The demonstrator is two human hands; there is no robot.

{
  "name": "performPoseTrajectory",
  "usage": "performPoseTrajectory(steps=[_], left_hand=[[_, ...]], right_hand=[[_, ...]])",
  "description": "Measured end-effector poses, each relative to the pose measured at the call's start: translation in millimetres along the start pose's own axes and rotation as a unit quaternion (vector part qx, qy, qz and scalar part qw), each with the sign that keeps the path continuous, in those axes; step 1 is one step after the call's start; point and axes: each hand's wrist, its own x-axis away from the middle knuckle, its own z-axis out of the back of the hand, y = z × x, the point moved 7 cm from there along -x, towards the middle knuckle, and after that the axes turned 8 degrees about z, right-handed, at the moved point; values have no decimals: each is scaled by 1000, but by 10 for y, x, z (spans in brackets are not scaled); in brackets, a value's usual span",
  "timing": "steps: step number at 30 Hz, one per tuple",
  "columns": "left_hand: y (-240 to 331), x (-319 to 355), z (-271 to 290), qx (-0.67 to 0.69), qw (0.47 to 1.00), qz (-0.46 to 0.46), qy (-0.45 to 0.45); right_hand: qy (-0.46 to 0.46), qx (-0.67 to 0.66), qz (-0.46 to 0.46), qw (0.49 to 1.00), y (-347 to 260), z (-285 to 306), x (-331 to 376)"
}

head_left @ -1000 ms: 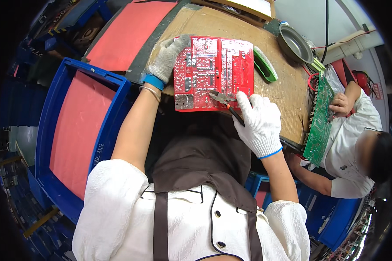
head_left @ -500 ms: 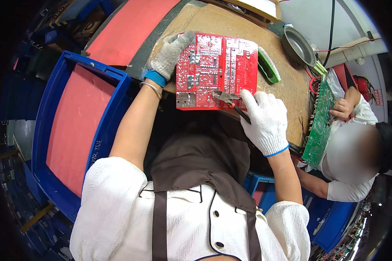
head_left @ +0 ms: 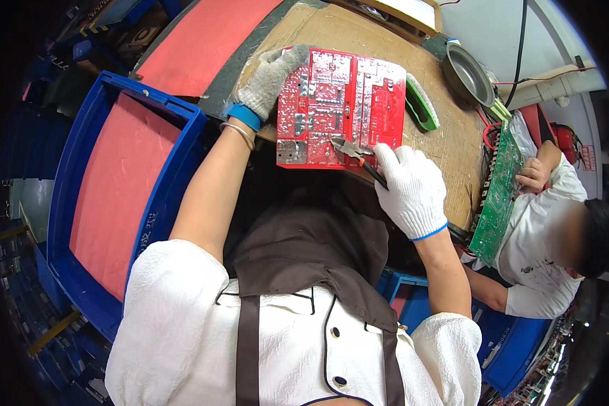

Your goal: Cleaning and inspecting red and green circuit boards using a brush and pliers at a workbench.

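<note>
A red circuit board (head_left: 348, 111) with its soldered side up is held at the near edge of the workbench. My left hand (head_left: 272, 82), in a grey-white glove with a blue cuff, grips the board's upper left edge. In a white glove, my right hand (head_left: 411, 186) is closed round a pair of cutting pliers (head_left: 351, 149) with dark and orange handles. The pliers' jaws lie over the lower middle of the board; whether they touch a lead is too small to tell. A green-backed brush (head_left: 422, 105) with white bristles lies just right of the board.
A cardboard-topped workbench (head_left: 446, 155) carries a round grey pan (head_left: 468, 73) at the right. Nearby, another person's hand (head_left: 533, 173) holds a green circuit board (head_left: 497, 196). At my left stands a blue bin (head_left: 61, 203) lined with pink sheet; a red mat (head_left: 206, 44) lies beyond it.
The scene has shifted slightly in view. My hands keep their holds, with the pliers over almost the same spot on the board. The other person's head has moved a little to the right.
</note>
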Motion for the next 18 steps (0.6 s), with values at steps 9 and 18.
performPoseTrajectory(steps=[9,18], left_hand=[[20,-24,-3,-22,1000,-8,5],[-18,-19,-4,-14,1000,1,4]], right_hand=[[7,-4,82,997,-140,50,41],[61,36,42,997,-46,73,-51]])
